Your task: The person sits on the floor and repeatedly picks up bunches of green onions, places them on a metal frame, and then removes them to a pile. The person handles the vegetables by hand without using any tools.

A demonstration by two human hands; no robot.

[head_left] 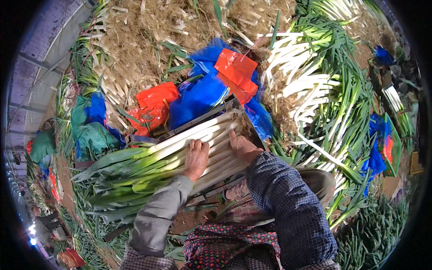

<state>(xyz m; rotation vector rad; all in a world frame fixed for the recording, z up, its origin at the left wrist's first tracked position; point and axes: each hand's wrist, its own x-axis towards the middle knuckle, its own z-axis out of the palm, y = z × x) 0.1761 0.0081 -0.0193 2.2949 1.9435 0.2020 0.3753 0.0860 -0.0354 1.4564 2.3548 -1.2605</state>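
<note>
My left hand (196, 158) has its fingers curled onto the white stalks of long leeks (176, 145), which lie side by side across a metal-edged rack or tray (252, 133) in front of me. My right hand (242, 146) grips the same leeks further right, near their shaggy roots (238, 118). The green leaves fan out to the left and partly cover the rack. My forearms hide part of the lower stalks.
Blue mesh bags (199, 100) and red bags (236, 69) lie beyond the rack. A root-covered leek heap (135, 40) fills the back, with loose leeks (308, 90) piled at the right. A green crate (391, 157) sits at the far right, and green bags (90, 137) lie left.
</note>
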